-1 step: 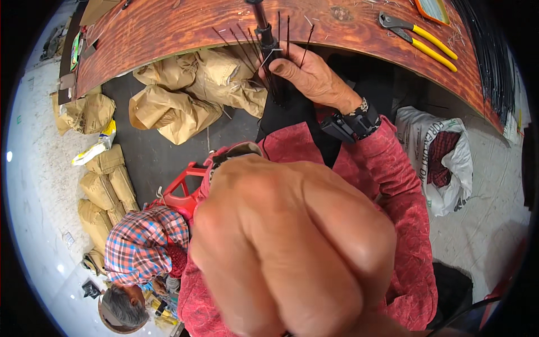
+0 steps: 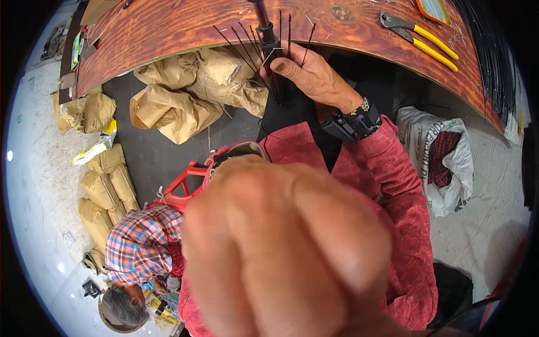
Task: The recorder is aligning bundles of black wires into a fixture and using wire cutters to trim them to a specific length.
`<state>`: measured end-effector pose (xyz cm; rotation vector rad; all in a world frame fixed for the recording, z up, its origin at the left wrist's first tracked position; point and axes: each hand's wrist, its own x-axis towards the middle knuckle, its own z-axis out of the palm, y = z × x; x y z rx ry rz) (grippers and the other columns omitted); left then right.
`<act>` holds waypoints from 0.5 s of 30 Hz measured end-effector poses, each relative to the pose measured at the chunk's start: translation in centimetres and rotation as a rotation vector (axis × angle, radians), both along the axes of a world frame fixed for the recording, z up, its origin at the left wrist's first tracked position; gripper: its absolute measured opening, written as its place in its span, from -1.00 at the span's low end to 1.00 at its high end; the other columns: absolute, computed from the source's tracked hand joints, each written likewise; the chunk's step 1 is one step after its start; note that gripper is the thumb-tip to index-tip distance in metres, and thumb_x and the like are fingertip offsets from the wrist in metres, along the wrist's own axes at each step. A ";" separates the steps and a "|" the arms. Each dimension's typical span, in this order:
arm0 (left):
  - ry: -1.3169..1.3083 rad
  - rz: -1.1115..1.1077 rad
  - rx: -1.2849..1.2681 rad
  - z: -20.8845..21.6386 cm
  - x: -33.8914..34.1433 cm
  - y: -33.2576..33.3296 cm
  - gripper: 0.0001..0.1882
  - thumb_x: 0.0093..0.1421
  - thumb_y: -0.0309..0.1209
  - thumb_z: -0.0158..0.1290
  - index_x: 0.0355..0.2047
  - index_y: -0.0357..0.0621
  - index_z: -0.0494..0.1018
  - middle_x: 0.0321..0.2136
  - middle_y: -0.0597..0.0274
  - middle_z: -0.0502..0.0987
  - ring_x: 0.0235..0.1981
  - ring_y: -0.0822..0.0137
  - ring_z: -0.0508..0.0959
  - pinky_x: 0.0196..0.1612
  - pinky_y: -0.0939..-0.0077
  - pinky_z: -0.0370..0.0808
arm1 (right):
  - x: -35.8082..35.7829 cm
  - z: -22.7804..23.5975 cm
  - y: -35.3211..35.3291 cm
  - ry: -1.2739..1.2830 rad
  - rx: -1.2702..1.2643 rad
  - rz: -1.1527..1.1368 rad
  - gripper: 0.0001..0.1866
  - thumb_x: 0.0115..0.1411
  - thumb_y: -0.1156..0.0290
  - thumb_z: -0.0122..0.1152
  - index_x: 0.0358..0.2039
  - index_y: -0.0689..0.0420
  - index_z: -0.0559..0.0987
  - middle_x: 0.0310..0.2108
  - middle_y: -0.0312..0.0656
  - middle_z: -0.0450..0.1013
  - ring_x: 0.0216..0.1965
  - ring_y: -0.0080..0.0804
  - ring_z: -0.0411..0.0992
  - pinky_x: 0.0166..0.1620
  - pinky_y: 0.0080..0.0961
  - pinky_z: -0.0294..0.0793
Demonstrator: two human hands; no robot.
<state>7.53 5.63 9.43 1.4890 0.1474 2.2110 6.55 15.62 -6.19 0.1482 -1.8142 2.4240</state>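
My right hand (image 2: 317, 78), with a black band and device at the wrist, is closed round a black umbrella frame (image 2: 268, 39) at the table's near edge. Several thin ribs (image 2: 289, 33) fan upward around its shaft. Black cloth (image 2: 292, 115) hangs below that hand. My left hand (image 2: 286, 236) is raised very close to the view and fills its lower middle, blurred. Its knuckles show and its fingers are curled; the fingertips, and anything they hold, are hidden.
On the wooden table (image 2: 185, 25) lie yellow-handled pliers (image 2: 429, 42), an orange-rimmed tray (image 2: 433, 11) and black rods (image 2: 488, 62). Brown paper sacks (image 2: 174, 112) stand below. A white sack (image 2: 443, 168) is at right. A person in a plaid shirt (image 2: 140, 241) sits at lower left.
My left hand has shifted slightly to the left and blurs more. My right hand keeps its hold on the umbrella frame.
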 end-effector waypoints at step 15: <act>-0.015 -0.298 0.029 -0.4 -1.1 -0.4 -0.90 0.25 -0.51 0.04 -0.43 -0.20 0.50 -0.45 0.29 0.42 -0.49 0.30 0.45 -0.48 0.46 0.44 | 0.1 0.1 -0.1 -0.017 -0.050 0.025 -0.61 0.36 0.07 0.08 -0.05 0.15 0.49 -0.22 -0.36 0.49 -0.15 -0.62 0.40 0.01 -0.60 0.36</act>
